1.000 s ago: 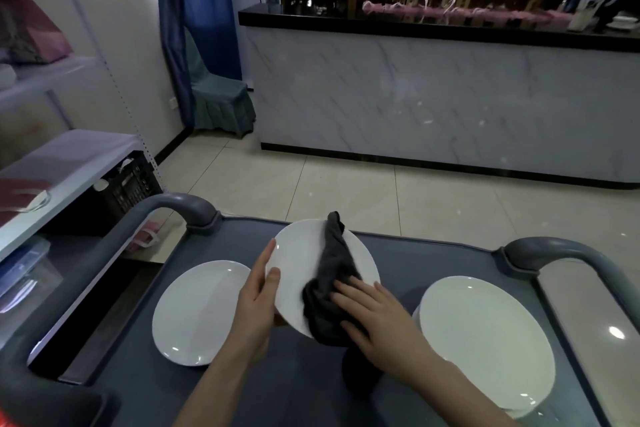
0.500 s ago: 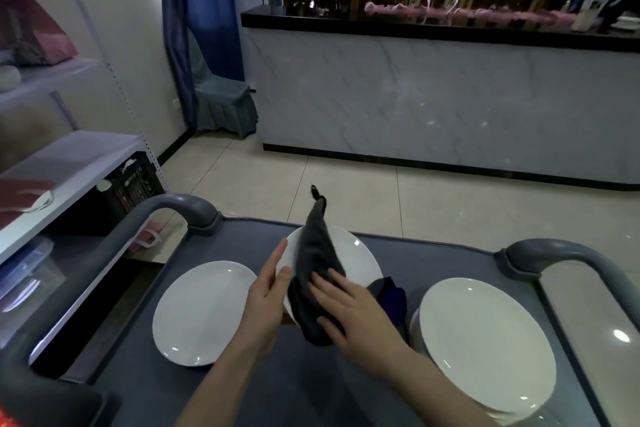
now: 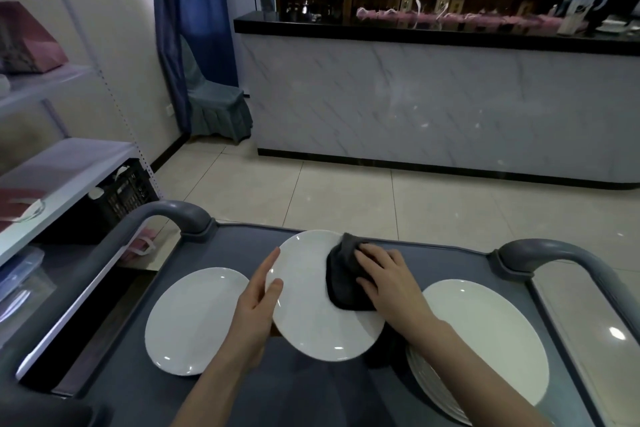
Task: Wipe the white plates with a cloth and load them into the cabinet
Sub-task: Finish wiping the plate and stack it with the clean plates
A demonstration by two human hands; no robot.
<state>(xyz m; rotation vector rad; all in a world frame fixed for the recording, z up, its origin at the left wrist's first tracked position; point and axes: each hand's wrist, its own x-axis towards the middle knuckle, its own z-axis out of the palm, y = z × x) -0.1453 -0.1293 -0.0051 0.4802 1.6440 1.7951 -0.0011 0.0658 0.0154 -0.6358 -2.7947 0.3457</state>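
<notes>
Grey cart top sits closest, and both hands work just above it. The left hand pinches the near-left rim of the white plate. Its thumb is on the top face and the other fingers go under, where I cannot see them well. That plate is lifted and tilted over the middle of the cart. The right hand lies flat with its fingers spread, pressing a dark cloth onto the plate's far right side.

I think the wiping is only partly done. One thing could go wrong: the plate is held at one edge, and the push comes on the other side. A hard push could tip it out of the pinch. Then it may bang the cart or the stack of plates just beside it on the right. A single plate lies flat on the left, also near. The cloth could slide off the edge too.

Farther off is the tiled floor, hard enough to break a plate that falls past the cart. Beyond it stands the marble bar counter. I cannot tell which piece is the cabinet.
</notes>
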